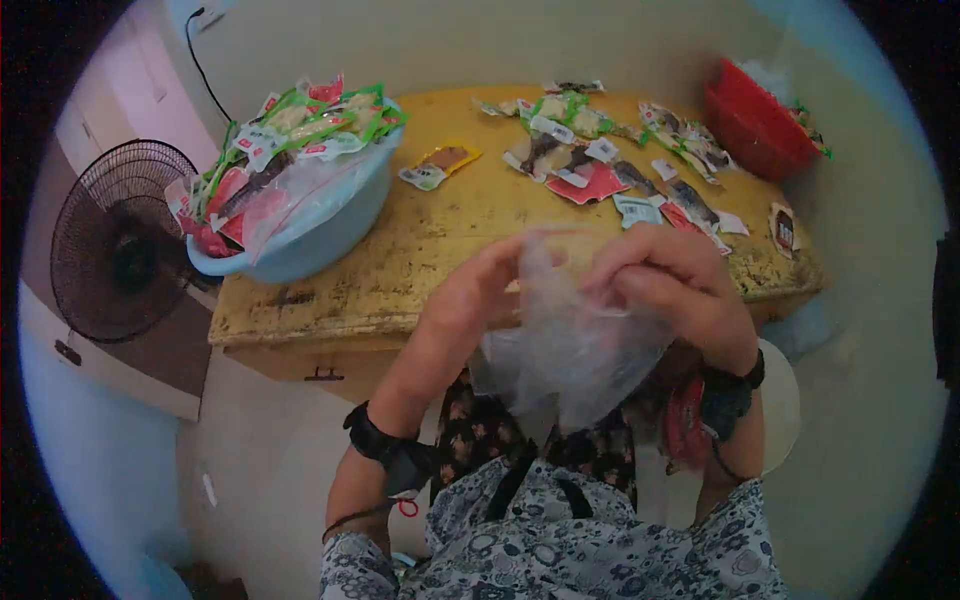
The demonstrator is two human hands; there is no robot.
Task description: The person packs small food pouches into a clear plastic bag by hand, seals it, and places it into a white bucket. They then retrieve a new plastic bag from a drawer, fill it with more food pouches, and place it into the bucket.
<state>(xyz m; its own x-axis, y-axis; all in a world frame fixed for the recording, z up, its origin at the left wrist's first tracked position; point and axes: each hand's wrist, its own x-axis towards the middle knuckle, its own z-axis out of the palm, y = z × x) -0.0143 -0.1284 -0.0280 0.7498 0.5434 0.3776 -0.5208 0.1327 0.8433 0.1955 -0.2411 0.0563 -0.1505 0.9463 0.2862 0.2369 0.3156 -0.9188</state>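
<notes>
In front of my body hangs a clear plastic bag (570, 365), slightly blurred, stretched between my two hands near the table's front edge. My left hand (475, 290) is closed on the bag's left upper side. The fingers of my right hand (680, 285) are curled and pinched on its upper right part. Beyond the hands, several sealed food packets (575, 165) lie in a loose spread on the worn yellow table (440, 215).
A light blue basin (335, 225) heaped with packets stands at the table's left end. One yellow packet (440, 166) lies beside it. At the back right a red basket (755, 125) leans with packets behind it. A black fan (130, 240) stands left of the table.
</notes>
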